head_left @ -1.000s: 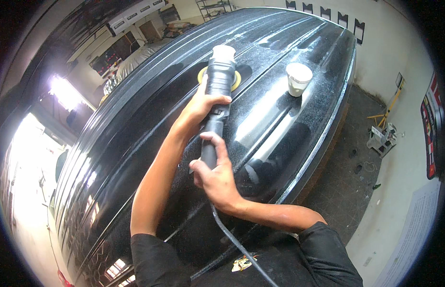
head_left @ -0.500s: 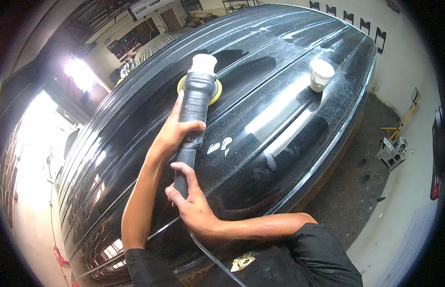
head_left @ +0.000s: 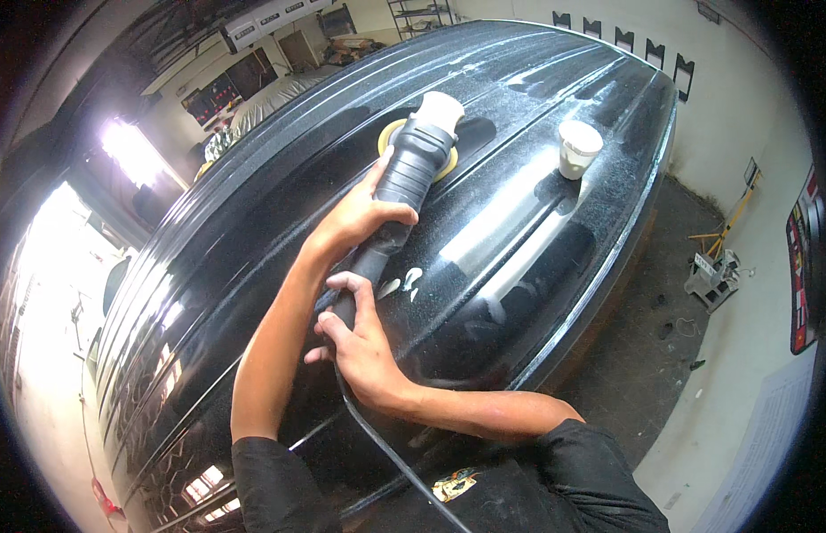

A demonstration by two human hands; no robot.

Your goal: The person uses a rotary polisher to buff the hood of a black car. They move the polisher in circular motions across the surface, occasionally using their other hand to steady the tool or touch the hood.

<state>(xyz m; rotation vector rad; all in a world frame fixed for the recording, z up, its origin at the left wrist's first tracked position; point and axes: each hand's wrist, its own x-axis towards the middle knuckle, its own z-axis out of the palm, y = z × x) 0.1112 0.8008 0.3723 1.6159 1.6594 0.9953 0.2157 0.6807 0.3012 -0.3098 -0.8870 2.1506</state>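
My left hand (head_left: 364, 215) is wrapped round the ribbed black body of a polisher (head_left: 406, 178) with a white head end. Its yellow pad (head_left: 391, 135) lies against a large glossy black surface that looks like an upturned boat hull (head_left: 280, 240). Nearer to me, my right hand (head_left: 360, 342) holds the tool's slim rear grip between thumb and fingers. From that end a black cord (head_left: 386, 449) runs down across my shirt. White smears of paste (head_left: 411, 282) sit on the hull just right of the rear grip.
A white cup (head_left: 579, 149) stands on the hull to the right. Beyond the hull's right edge lie the dark floor (head_left: 631, 355), a yellow stand (head_left: 728, 218) and a grey-white device (head_left: 710, 282) by the wall. Shelving (head_left: 419, 16) is at the back.
Both hands have swung the polisher's head to the right across the hull, so the tool slants more. The view has shifted slightly; the cup and the paste stay on the hull.
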